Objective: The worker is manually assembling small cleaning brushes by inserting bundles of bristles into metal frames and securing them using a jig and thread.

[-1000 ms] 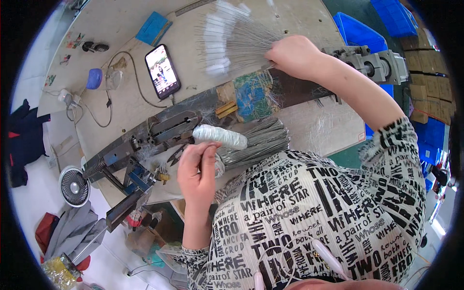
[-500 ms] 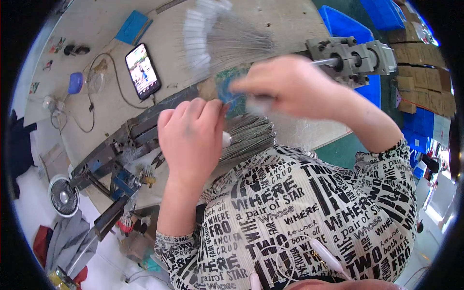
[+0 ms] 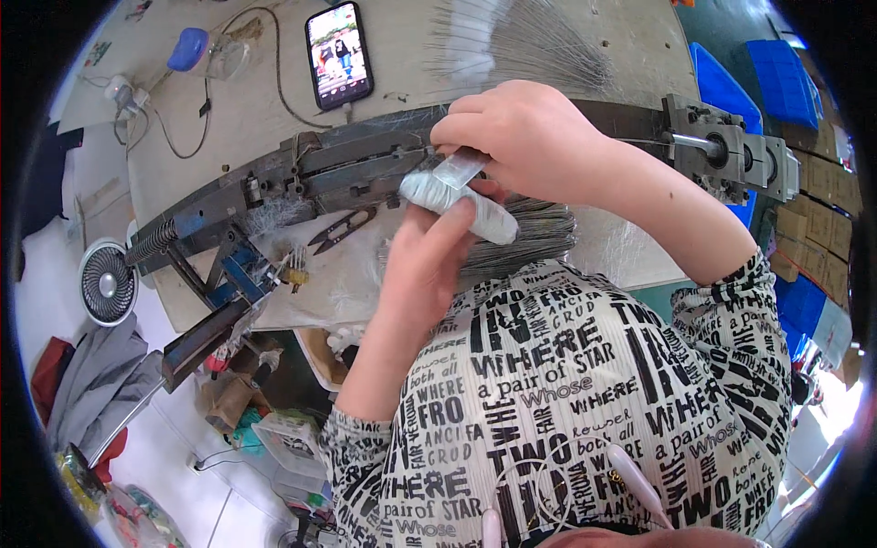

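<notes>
My left hand (image 3: pixel 426 260) is closed around a white, wrapped bundle (image 3: pixel 491 222), its thumb across the near side. Over the bundle, my right hand (image 3: pixel 523 137) bends its fingers round a clear strip (image 3: pixel 459 168) that looks like tape or film. The strip lies against the upper side of the bundle. Below and behind the hands rests a sheaf of thin grey wires (image 3: pixel 539 239), partly hidden by them. More fine wires (image 3: pixel 553 50) with whitish ends fan out at the far side of the table. What sits inside the wrapping cannot be made out.
A dark metal rail (image 3: pixel 361 151) crosses the table, with a motor unit (image 3: pixel 731 151) at its right end. Thread snips (image 3: pixel 343 230) lie left of my hands. A phone (image 3: pixel 340 57) with a lit screen lies beyond the rail. A fan (image 3: pixel 108 283) stands far left.
My right hand has come left and down to meet my left hand. The left hand has turned, bringing the white bundle into view. The whole view has shifted too.
</notes>
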`<state>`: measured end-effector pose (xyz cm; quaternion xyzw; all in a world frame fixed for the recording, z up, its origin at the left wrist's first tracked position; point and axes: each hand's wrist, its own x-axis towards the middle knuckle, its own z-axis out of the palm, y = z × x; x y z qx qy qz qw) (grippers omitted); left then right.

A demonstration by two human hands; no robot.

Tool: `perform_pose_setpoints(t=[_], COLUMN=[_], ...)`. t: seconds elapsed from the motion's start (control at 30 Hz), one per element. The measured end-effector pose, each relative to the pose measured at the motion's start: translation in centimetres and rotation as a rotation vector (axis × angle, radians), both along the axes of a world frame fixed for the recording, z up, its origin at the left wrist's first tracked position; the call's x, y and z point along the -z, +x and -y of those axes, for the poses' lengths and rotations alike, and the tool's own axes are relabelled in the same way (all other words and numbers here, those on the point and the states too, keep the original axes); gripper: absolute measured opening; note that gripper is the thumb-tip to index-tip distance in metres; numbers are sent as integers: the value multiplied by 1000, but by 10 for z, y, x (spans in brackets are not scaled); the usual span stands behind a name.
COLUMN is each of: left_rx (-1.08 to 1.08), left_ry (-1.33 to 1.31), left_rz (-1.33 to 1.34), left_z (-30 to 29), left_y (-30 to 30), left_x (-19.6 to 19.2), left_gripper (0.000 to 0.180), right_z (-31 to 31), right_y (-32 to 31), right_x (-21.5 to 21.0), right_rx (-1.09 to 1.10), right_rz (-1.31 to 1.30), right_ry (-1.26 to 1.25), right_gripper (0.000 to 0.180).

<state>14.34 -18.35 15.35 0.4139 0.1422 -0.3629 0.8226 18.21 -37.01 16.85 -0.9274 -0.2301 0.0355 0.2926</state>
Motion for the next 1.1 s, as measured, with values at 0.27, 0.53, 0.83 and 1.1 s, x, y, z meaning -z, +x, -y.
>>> perform_pose_setpoints(t=[0.27,0.53,0.83,1.1], left_rx=[427,-129,-620,255], left_ry=[800,688,465,250], left_rz=[682,87,-20,225], left_z=[-32,-148,-179,-35], left_y=[6,-11,-26,7], left_x=[67,65,76,10], left_gripper=[41,42,27,26], right_z=[-7,21,23,54], right_y=[5,-48,-27,-42], right_x=[-5,-4,55,-27], right_rx=[-88,-141,101,172], right_rz=[-22,-36,-92,-234], right_ry=[-43,35,-79,310], right_gripper=[19,44,31,22])
